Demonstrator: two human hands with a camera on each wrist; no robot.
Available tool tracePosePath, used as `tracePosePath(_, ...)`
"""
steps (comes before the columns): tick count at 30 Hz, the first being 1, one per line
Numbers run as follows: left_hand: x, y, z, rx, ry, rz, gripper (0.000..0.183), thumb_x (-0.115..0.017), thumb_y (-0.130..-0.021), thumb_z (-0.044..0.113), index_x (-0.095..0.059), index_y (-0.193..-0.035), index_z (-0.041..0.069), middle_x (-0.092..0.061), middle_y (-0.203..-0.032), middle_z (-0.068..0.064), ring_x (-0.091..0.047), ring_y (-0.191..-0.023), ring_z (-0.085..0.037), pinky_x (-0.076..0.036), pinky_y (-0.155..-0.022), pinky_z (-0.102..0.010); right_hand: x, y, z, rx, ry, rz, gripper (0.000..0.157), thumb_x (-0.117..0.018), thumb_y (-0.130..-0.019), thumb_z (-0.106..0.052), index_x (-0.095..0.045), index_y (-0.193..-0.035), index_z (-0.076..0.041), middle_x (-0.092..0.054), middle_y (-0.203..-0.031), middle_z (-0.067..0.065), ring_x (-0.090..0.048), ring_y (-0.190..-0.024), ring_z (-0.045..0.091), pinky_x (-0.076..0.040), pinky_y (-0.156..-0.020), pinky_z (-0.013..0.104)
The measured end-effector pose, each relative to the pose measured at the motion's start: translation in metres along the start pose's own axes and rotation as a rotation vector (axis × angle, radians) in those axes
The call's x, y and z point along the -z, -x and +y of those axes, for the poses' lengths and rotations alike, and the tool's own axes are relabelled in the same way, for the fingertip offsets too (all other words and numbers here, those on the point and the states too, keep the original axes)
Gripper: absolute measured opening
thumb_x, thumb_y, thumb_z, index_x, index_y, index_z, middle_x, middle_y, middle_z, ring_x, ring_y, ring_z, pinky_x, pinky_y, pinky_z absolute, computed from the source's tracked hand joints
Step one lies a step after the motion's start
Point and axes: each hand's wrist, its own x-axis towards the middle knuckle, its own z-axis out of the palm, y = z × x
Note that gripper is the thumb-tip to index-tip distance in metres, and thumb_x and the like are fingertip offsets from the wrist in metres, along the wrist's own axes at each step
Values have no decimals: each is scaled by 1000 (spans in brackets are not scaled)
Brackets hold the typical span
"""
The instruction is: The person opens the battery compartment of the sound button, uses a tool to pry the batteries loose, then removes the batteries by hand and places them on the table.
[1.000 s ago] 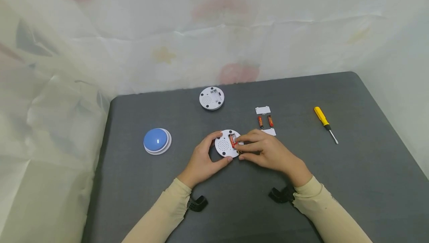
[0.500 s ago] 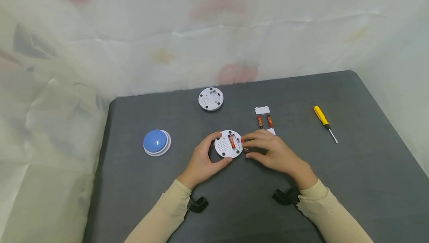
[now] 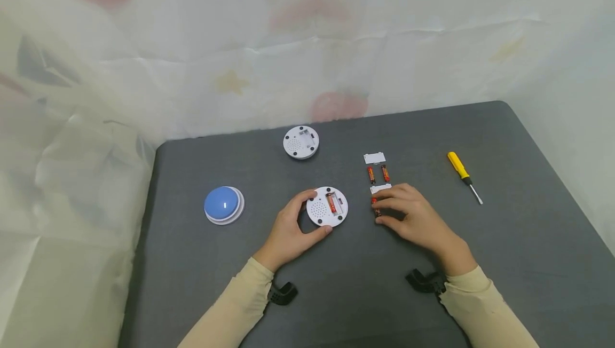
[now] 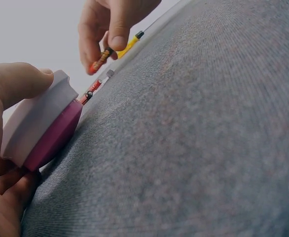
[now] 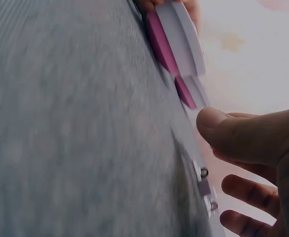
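Note:
My left hand grips the edge of a white round push-button device turned upside down, thumb at the near side. Its magenta dome faces the table in the left wrist view. One red battery lies in the uncovered battery compartment, beside a vacant slot. To the right, my right hand pinches another red-and-black battery between thumb and fingers, apart from the device. In the right wrist view the thumb hides that battery.
Two batteries lie between a far white battery cover and a nearer one. A second upturned device stands at the back, a blue-domed button at left. A yellow screwdriver lies at right.
My right hand has drawn the battery away from the device's compartment and moved right with it, towards the near battery cover. The left hand keeps holding the device in place.

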Motion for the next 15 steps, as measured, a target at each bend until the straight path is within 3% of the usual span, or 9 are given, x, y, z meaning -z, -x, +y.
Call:
tracePosePath(9, 0, 1, 0, 12, -3, -2, 82, -97, -86, 28, -55, -155, 13, -59, -156, -2, -56, -142, -20, -44, -120, -46, 1, 9, 6, 8, 57, 3, 35, -100, -75, -8, -87, -107, -13, -79, -120, 3, -63, -104, 24, -40, -88, 43)
tracePosePath(15, 0, 0, -1, -2, -2, 0, 82, -97, -85, 27, -55, -154, 12, -60, -156, -3, -57, -142, -20, -45, -119, -47, 1, 9, 9, 5, 76, -11, 35, -99, -76, -10, -88, -110, -14, -79, -121, 2, -63, -104, 24, -40, -88, 44)
